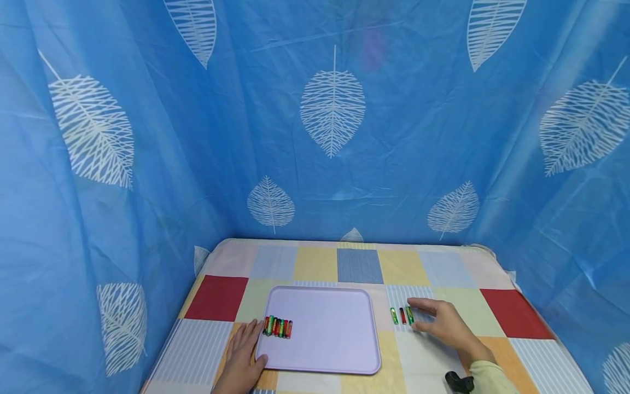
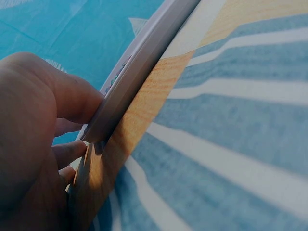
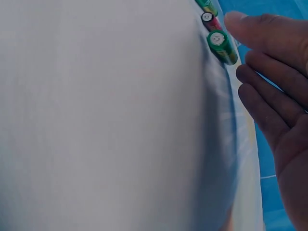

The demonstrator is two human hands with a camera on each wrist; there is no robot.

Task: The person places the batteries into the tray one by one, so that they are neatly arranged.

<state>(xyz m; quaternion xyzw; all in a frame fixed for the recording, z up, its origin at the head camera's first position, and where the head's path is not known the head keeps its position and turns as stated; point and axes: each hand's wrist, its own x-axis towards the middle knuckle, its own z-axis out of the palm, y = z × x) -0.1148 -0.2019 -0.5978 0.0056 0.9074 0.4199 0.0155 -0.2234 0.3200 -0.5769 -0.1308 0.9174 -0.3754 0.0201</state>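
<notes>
My left hand (image 1: 242,355) rests at the left edge of the lavender tray (image 1: 330,334), fingers extended along its side. In the left wrist view the thumb (image 2: 79,98) touches the tray's rim (image 2: 130,82). Inside the tray, near its left side, several red and green batteries (image 1: 281,327) lie side by side in a row. Right of the tray, three more batteries lie on the cloth: a green one (image 1: 394,316), a red-and-black one (image 1: 402,316) and another green one (image 1: 410,314). My right hand (image 1: 445,323) is beside that last one, thumb and forefinger spread apart around it.
A patchwork tablecloth (image 1: 216,298) covers the table. Blue curtains with white leaf prints (image 1: 334,191) enclose the back and both sides. A black strap device (image 1: 459,382) sits at my right wrist, by a pale sleeve (image 1: 492,377).
</notes>
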